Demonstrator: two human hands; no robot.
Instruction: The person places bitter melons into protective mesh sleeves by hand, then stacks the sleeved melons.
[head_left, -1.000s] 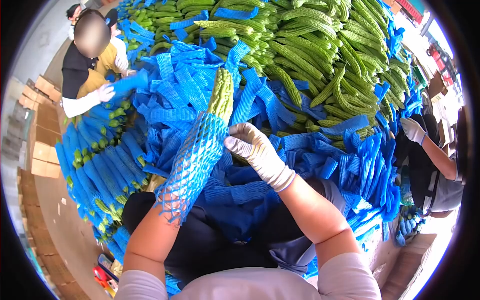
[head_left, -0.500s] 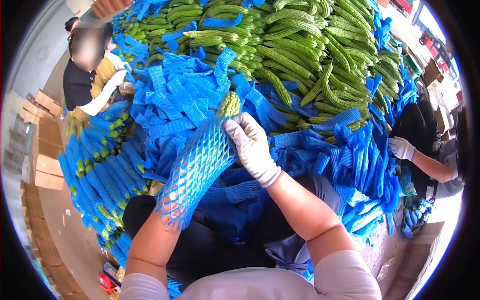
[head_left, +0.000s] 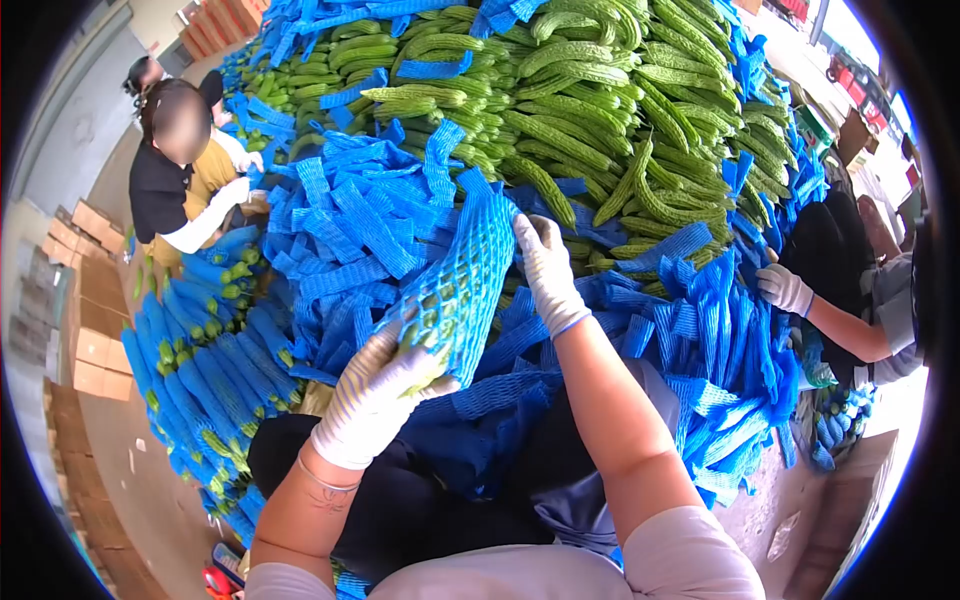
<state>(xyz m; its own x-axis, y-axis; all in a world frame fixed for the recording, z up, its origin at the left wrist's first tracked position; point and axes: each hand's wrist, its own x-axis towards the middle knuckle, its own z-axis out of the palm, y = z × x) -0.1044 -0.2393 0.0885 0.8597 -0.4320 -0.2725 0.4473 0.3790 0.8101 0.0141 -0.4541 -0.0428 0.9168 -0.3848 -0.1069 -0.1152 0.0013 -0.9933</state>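
Observation:
A bitter melon [head_left: 443, 312] shows through the mesh of a blue foam net sleeve [head_left: 478, 262], tilted in front of me. My left hand [head_left: 372, 398], in a pale glove, is wrapped around the lower end, where some green sticks out past the mesh. At the upper right side of the sleeve, the gloved fingers of my right hand [head_left: 548, 268] pinch its edge. Loose blue sleeves [head_left: 350, 215] lie heaped just beyond my hands. Behind them rises a big pile of bare bitter melons [head_left: 580, 95].
Rows of sleeved melons [head_left: 215, 375] lie to my left. A person [head_left: 185, 185] in white sleeves sits beyond them. At right, another person's gloved hand [head_left: 785, 288] is by more blue sleeves [head_left: 745, 340]. Cardboard boxes [head_left: 100, 340] stand at far left.
My left hand has come out of the net sleeve and now grips its lower end. The sleeve now covers the melon tip that poked out. My right hand has shifted right.

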